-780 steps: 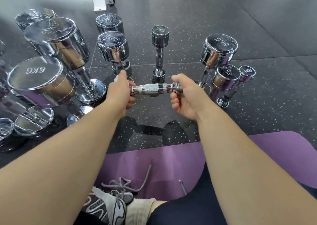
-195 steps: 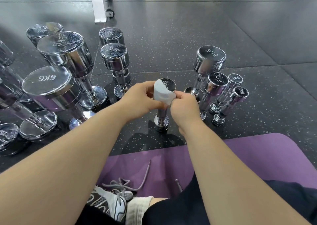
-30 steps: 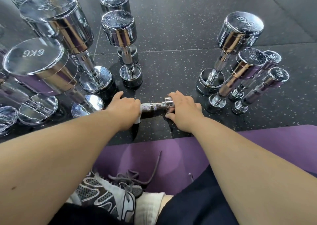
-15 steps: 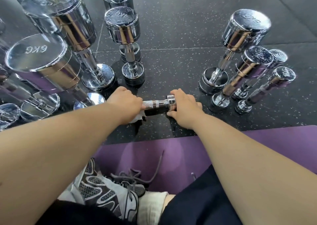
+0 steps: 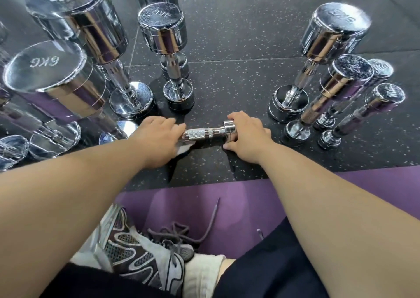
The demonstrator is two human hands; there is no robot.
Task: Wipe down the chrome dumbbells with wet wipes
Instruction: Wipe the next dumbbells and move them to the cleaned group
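Observation:
A small chrome dumbbell (image 5: 205,133) lies on its side on the dark speckled floor, straight ahead of me. My left hand (image 5: 159,136) covers its left end and grips a white wet wipe (image 5: 185,148), of which only a corner shows under the fingers. My right hand (image 5: 245,134) grips the right head of the same dumbbell. The knurled handle between my hands is bare.
Large chrome dumbbells stand on end at the left, among them a 6KG one (image 5: 45,79) and a 4KG one (image 5: 168,47). Several smaller ones (image 5: 327,59) stand at the right. A purple mat (image 5: 204,206), my shoe and my legs lie close below.
My left hand with the wipe has slid left along the handle to the left end, baring more knurled metal. The right hand keeps its hold on the right head.

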